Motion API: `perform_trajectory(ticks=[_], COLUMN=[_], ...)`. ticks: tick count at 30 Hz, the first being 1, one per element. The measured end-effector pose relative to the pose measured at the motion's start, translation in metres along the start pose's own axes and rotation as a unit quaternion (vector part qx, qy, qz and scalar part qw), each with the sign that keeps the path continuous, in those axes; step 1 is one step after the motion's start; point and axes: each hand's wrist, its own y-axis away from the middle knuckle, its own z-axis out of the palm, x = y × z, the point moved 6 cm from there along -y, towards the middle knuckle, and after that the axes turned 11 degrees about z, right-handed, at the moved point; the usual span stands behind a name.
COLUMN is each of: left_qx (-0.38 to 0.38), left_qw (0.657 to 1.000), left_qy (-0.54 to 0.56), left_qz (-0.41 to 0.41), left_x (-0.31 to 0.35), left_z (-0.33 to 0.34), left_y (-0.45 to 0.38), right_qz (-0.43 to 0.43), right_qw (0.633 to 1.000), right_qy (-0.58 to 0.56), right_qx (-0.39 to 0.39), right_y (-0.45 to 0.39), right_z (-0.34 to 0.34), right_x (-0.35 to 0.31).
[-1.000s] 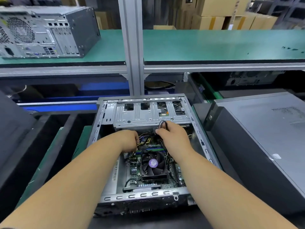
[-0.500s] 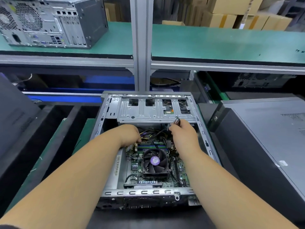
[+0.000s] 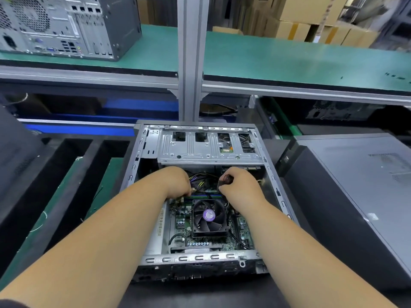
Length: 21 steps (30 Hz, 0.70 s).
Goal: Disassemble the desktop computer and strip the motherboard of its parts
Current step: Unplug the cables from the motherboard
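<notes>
Cables [image 3: 201,180] crowd the case [image 3: 274,190]; right fingers [image 3: 225,182] pinch some, left fingers' state hidden, beside closed tower [image 3: 355,196].

left hand [image 3: 175,182] fingertips hidden among cables, grey tower [image 3: 64,25] cropped, cardboard boxes [image 3: 315,21] blurred

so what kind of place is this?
Likely a PC teardown or recycling line: an opened desktop case on the bench, another tower on a green-matted shelf, stacked cardboard boxes behind.
</notes>
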Motion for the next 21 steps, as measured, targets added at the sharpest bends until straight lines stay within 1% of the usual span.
perform_trajectory(ticks=[2, 5, 9, 13, 16, 21], left_qx=[-0.002, 0.009, 0.033, 0.024, 0.01, 0.041], left_qw=[1.0, 1.0, 0.999, 0.999, 0.999, 0.998], left_qy=[-0.018, -0.026, -0.007, 0.01, -0.017, -0.055], left_qz=[0.002, -0.001, 0.002, 0.023, 0.03, 0.001], left_x=[-0.002, -0.005, -0.009, -0.007, -0.006, -0.012], left_z=[0.001, 0.003, 0.004, 0.006, 0.007, 0.007], left_y=[-0.003, -0.006, -0.008, -0.01, -0.011, -0.012], right_qz=[-0.037, -0.064, -0.035, -0.031, -0.036, -0.04], right_qw=[0.999, 0.996, 0.995, 0.994, 0.995, 0.992], right_qy=[-0.014, -0.034, -0.096, -0.102, -0.086, -0.107], right_qx=[0.033, 0.044, 0.017, -0.009, -0.023, -0.061], right_y=[0.004, 0.01, 0.012, 0.013, 0.014, 0.016], right_z=[-0.005, -0.006, -0.006, -0.005, -0.003, 0.001], right_x=[-0.007, -0.014, -0.007, -0.002, -0.001, -0.005])
